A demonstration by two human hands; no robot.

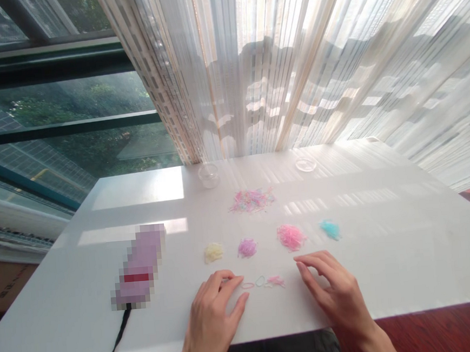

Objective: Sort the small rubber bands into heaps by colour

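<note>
My left hand (218,310) rests on the white table (388,261) with thumb and index finger apart. Just beside its index fingertip lies a pink elastic band (247,285), open as a loop. Right of that are a pale green elastic band (260,281) and a small cluster of pink bands (276,281). My right hand (335,290) hovers or rests near the pink pile (291,237), its thumb and index tips pinched together; whatever is between them is too small to make out. Yellow (213,252), purple (247,247) and turquoise (330,229) piles lie in the same row.
A mixed-colour pile of bands (252,200) lies farther back. Behind it stand a clear round container (208,176) and a clear round lid or dish (305,164). At left is a blurred purple object (140,267) with a black cord (118,337). A sheer curtain (251,77) hangs behind.
</note>
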